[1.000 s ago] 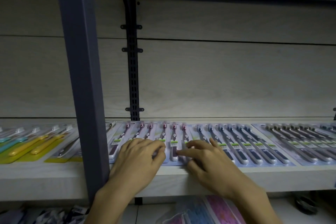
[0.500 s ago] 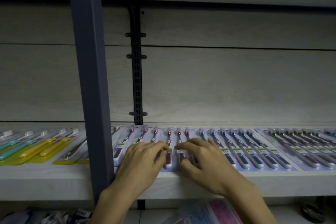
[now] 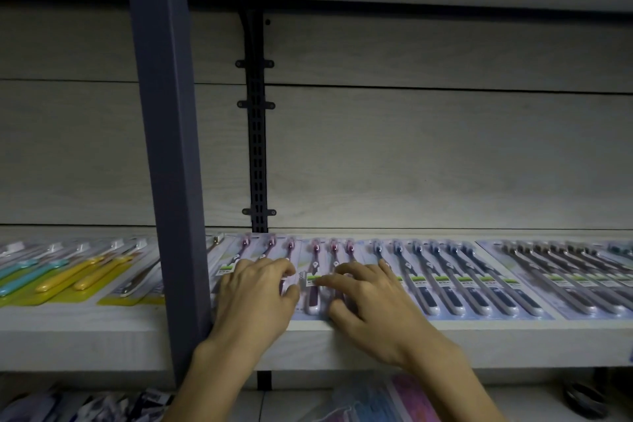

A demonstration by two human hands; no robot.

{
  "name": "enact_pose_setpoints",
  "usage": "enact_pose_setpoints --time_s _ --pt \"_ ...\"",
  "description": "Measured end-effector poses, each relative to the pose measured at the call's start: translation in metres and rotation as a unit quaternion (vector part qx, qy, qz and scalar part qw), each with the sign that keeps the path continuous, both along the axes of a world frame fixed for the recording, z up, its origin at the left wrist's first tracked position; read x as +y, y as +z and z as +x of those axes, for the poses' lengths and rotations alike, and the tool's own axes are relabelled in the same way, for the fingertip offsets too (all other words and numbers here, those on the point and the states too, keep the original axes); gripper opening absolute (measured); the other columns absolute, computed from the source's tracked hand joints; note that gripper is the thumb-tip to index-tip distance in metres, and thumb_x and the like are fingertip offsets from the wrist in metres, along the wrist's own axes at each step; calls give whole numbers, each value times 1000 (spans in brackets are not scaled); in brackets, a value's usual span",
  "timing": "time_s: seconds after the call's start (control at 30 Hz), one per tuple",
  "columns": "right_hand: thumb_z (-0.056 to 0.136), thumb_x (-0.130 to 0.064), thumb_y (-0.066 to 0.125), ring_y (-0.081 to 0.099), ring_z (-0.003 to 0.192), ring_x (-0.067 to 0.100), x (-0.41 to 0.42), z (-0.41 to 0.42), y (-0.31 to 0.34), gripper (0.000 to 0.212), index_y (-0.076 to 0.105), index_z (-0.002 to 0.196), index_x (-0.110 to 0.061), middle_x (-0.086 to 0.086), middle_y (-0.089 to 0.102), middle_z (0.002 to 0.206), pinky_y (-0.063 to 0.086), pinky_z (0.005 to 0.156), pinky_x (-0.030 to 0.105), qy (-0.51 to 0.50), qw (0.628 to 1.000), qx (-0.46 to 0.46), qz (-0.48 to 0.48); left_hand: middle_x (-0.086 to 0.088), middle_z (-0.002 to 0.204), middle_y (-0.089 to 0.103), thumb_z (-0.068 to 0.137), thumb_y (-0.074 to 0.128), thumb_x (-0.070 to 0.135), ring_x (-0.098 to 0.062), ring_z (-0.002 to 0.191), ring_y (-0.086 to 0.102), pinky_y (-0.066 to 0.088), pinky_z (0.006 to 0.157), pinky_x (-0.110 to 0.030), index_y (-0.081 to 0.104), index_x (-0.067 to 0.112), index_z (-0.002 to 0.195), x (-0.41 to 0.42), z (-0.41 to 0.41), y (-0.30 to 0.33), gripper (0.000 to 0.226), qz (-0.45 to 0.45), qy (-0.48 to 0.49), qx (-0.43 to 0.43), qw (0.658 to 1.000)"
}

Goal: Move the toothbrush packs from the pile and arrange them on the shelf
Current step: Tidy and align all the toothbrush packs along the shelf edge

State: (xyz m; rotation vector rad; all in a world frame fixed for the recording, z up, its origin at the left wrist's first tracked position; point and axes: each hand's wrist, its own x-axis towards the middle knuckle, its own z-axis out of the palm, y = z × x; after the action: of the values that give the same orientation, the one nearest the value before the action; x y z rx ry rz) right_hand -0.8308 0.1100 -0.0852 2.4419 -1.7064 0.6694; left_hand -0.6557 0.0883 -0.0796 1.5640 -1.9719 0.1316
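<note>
This is a shop, seen at a retail display shelf (image 3: 102, 329). Many identical toothbrush packs (image 3: 445, 281) lie flat in neat rows along it, sorted by colour: yellow and teal packs (image 3: 51, 279) at the left, purple, blue and dark ones further right, all in sealed blister cards with small labels. A slotted metal upright (image 3: 257, 147) with brackets runs up the pale wood-grain back panel (image 3: 428, 154), beside a grey steel post (image 3: 168, 147).

Only the person's two forearms and hands show. The left hand (image 3: 257, 295) and right hand (image 3: 373, 301) are both bare, with no glove, ring, watch or bracelet visible. The wrists and forearms are uncovered; no sleeve reaches into view. Fingernails look short and unpainted.
</note>
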Motion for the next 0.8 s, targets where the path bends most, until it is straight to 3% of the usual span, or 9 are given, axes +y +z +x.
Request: enact_pose_setpoints --time_s 0.13,0.3,0.43,0.8 --pt "73 -56 9 37 127 11 1 -1 -1 72 43 135 -45 -12 45 135 11 116 38 -1 1000 4 5 10 118 62 93 51 33 -15 113 47 42 86 -28 57 30 121 -5 -3 -2 29 -1 11 4 1000" --pt "72 -56 9 34 130 10 2 -2 0 72 42 136 -47 -12 44 137 7 118 43 -5 1000 -6 14 2 97 67 91 55 26 -18 104 52 45 75 -28 62 24 110 -8 -4 -3 20 -14 31 42 999" --pt "72 -56 9 32 132 9 5 -1 1 72 40 136 -48 -13 41 139 7 118 45 -8 1000 -5 19 -1 92 68 89 54 23 -22 103 53 44 75 -31 62 22 106 -8 -5 -5 19 -33 57 73 995" --pt "74 -55 13 35 131 12 2 0 -3 66 45 132 -47 -11 44 139 12 117 46 -13 1000 -24 5 12 97 66 84 53 50 -15 103 50 39 88 -29 62 33 103 2 -5 -3 26 -45 37 22 998"
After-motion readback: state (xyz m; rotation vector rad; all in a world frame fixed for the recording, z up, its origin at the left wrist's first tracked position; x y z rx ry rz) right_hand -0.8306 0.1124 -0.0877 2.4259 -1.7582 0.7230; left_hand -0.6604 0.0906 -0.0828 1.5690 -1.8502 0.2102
